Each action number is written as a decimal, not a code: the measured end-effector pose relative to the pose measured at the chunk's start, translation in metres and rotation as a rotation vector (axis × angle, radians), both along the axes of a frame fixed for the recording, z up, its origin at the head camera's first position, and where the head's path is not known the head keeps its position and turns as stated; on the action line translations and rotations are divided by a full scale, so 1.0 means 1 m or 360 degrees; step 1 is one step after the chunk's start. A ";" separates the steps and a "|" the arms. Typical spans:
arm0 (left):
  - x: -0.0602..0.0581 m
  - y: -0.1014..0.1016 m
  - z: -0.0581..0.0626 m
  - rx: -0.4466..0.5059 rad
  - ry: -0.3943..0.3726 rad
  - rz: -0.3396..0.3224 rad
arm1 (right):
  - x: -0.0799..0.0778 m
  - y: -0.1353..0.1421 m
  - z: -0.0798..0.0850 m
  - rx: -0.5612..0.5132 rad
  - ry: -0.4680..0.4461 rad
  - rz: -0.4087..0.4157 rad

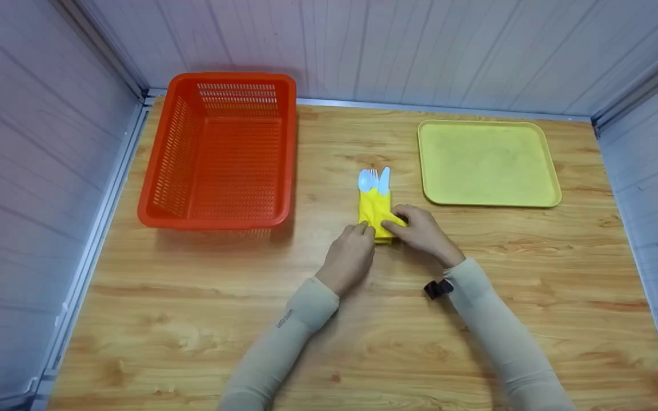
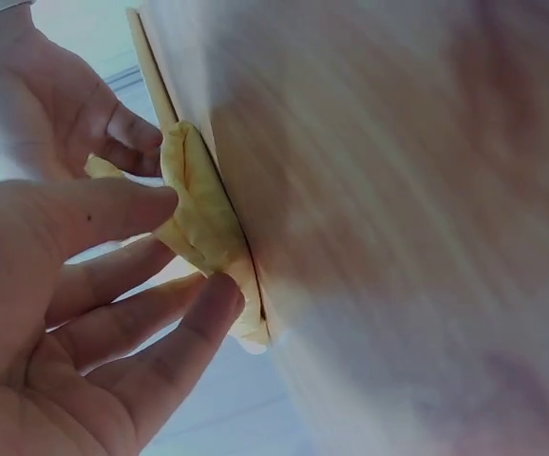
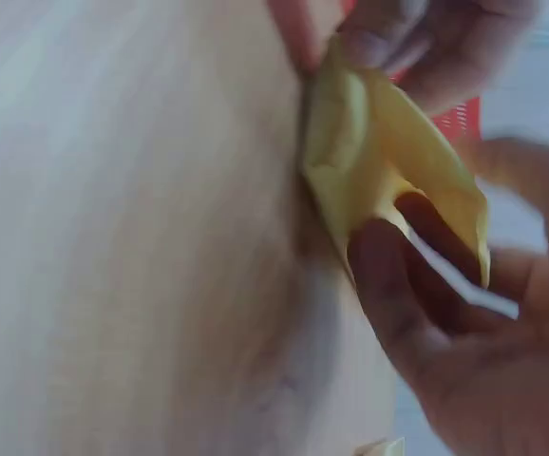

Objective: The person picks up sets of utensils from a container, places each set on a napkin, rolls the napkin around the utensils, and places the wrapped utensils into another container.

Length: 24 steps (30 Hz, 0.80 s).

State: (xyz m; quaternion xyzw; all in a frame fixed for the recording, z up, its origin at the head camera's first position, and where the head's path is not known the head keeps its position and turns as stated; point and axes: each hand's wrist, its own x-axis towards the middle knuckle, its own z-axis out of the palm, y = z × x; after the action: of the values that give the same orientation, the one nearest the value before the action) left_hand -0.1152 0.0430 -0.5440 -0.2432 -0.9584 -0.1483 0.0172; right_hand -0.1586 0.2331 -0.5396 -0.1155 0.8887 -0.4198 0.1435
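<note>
A folded yellow napkin (image 1: 372, 206) lies on the table between both hands. Out of its far end stick the pale heads of a spoon (image 1: 365, 180), a fork (image 1: 374, 177) and a knife (image 1: 385, 180); their handles are hidden in the cloth. My left hand (image 1: 349, 257) pinches the napkin's near left edge, its thumb and a fingertip on the cloth in the left wrist view. On the right side, my right hand (image 1: 425, 234) holds a loose flap of the napkin (image 3: 426, 152) between thumb and fingers, raised from the table in the right wrist view.
An orange-red plastic basket (image 1: 290, 154) with slotted walls stands at the back left. At the back right lies a yellow tray (image 1: 489, 162). Pale panel walls (image 1: 443, 51) border the wooden table (image 1: 386, 348) at the back and both sides.
</note>
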 end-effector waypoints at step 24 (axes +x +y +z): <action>0.005 0.002 -0.006 -0.0646 -0.0437 -0.0262 | -0.001 0.001 -0.006 0.0216 -0.0190 -0.0128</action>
State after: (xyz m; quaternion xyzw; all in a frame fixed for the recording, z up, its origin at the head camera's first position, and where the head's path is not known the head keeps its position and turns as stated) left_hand -0.1102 0.0454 -0.5502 -0.2963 -0.9389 0.0144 -0.1744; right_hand -0.1600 0.2343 -0.5459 -0.0445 0.9090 -0.3701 0.1866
